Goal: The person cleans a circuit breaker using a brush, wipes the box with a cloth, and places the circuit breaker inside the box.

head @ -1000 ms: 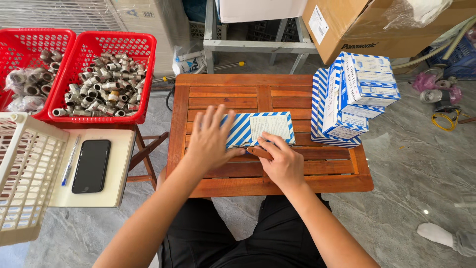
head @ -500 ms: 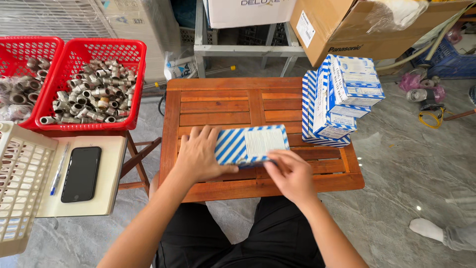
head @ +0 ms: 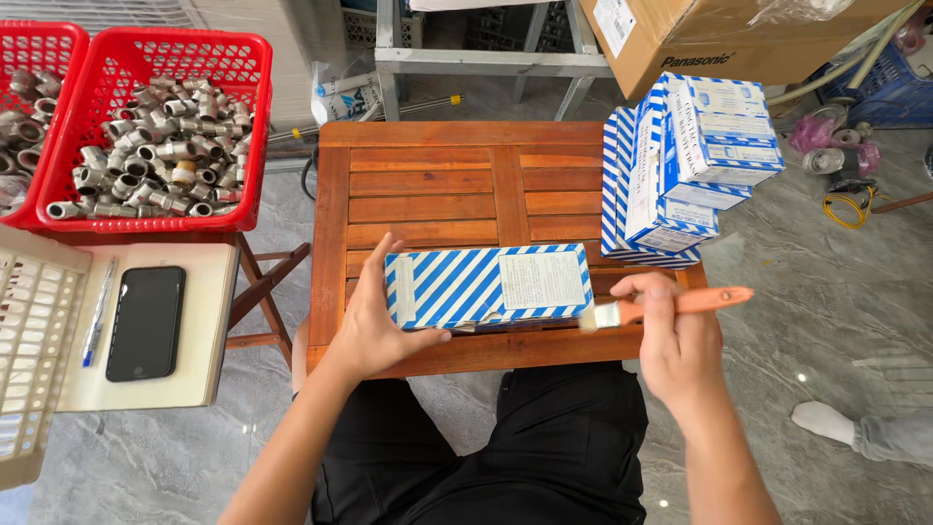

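A blue-and-white striped cardboard box [head: 486, 285] stands on its long edge near the front of the slatted wooden table [head: 437, 175]. My left hand [head: 374, 326] grips the box's left end, thumb along its lower edge. My right hand [head: 675, 345] holds a small paintbrush [head: 661, 305] with an orange handle. The pale bristles touch the box's lower right corner.
A stack of similar striped boxes [head: 680, 165] fills the table's right side. Two red baskets of metal pipe fittings [head: 155, 126] sit at the left. Below them a black phone [head: 146, 323] and a pen [head: 97, 311] lie on a cream tray. A large carton [head: 709, 29] stands behind.
The box has been lifted from lying flat under both hands to standing on its edge. My right hand moved off to the right and now holds the paintbrush at the box's corner.
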